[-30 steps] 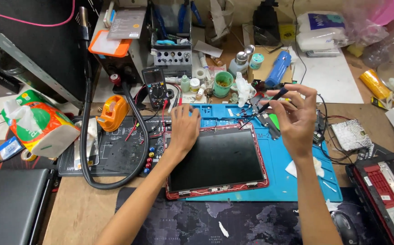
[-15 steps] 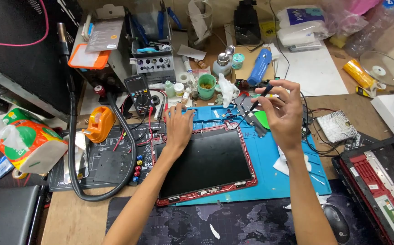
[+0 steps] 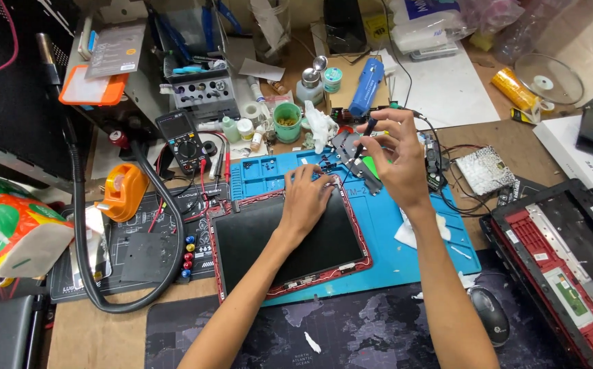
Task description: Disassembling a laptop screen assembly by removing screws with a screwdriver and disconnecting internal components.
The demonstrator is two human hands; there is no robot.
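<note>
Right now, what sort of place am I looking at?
Most likely an electronics repair bench. A multimeter lies by a blue work mat, the left hand rests on a bare laptop screen panel, and an opened red laptop shell lies at the right.

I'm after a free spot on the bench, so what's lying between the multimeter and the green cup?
In the head view, small white-capped bottles and a roll of white tape stand between the multimeter and the green cup.

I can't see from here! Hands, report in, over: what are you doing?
Left hand flat on dark screen panel. Right hand pinching thin black tool above blue mat. Nothing between them.
</note>
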